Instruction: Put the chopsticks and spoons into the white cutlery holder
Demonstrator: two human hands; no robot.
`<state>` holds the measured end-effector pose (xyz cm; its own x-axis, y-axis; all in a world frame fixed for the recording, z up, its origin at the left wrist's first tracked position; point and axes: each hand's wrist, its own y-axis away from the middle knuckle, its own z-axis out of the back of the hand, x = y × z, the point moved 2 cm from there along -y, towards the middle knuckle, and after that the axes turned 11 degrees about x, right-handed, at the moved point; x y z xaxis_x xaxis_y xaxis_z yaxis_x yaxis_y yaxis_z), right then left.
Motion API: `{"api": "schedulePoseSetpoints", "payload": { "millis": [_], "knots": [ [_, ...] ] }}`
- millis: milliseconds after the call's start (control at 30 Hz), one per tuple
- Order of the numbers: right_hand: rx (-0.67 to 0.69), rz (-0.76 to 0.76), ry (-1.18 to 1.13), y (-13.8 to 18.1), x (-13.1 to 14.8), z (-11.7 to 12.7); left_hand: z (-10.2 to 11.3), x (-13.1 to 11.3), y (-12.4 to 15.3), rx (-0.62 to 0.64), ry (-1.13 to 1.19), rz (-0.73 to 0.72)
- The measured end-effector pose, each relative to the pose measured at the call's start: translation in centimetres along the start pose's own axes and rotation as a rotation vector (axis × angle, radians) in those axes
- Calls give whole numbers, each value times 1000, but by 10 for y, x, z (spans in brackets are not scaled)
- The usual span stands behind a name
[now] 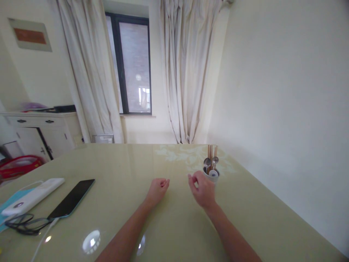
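Note:
My left hand (157,190) is curled into a fist near the middle of the table, with nothing showing in it. My right hand (203,189), also closed in a fist, is to the right of it, with a gap between the two. Just behind my right hand is a light cup (214,178), its lower part partly covered by that hand. Wooden chopsticks (210,153) and metal spoons (207,162) stand upright in the cup. Whether the right hand touches the cup I cannot tell.
On the left of the pale green glossy table (114,171) lie a black phone (72,199) with a white cable, a white power strip or similar long device (34,196), dark-framed glasses (25,223) and a blue mask-like cloth (16,200). A wall (294,109) runs along the right edge.

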<state>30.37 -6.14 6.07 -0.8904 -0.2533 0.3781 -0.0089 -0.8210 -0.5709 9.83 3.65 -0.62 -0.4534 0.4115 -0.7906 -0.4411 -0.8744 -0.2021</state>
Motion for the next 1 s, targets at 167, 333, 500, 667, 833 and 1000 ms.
{"api": "schedulePoseSetpoints", "payload": {
  "millis": [167, 333, 500, 667, 833, 1000],
  "knots": [
    [291, 123, 10, 17, 33, -59, -1, -1, 2, 27, -34, -3],
    [318, 84, 41, 16, 26, -68, -2, 0, 4, 24, -60, -10],
    [289, 46, 54, 14, 18, -67, 1, 1, 3, -10, -72, 18],
    [238, 52, 45, 13, 20, -60, 3, 1, 4, -45, -71, 47],
    [-78, 25, 63, 3, 4, -15, 3, 1, 3, -42, -53, 32],
    [-554, 58, 71, 0, -45, 39, 5, -1, 1, -67, -42, -2]
  ]
}}
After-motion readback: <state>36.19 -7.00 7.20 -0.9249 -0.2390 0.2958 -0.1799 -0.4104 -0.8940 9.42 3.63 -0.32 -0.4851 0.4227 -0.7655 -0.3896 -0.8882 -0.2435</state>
